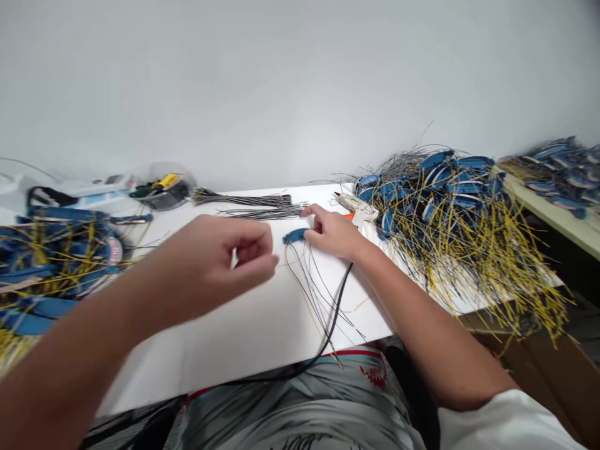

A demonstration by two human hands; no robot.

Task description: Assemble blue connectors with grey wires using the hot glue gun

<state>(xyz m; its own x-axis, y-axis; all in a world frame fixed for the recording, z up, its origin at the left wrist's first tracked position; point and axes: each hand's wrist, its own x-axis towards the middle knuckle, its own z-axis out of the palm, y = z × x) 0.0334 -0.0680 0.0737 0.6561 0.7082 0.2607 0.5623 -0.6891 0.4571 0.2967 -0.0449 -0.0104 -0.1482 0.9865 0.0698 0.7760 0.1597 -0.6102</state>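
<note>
Someone's sitting at a white bench (220, 356) with both bare hands over one small piece. The right hand (334, 232) is down near the bench, its fingers (311, 230) pinched onto the end of a slim blue plastic connector (294, 235). A loose spray of thin black, grey and yellow wires (315, 294) trails from that connector toward the person's lap. The left hand (229, 253) hangs just above the bench beside it, fingers curled in loosely. Nothing obvious is in them, but I can't tell if there's a fine wire in there.

Just past the connector lie two bundles of cut dark wires (241, 200), and a white hot glue gun (356, 209) sits right by the right hand. A huge tangled heap of blue connectors with yellow wires (445, 206) fills the right side of the bench. Another blue-and-yellow heap (47, 262) sits on the left, and more blue connectors (557, 169) are piled on a pale shelf at far right.
</note>
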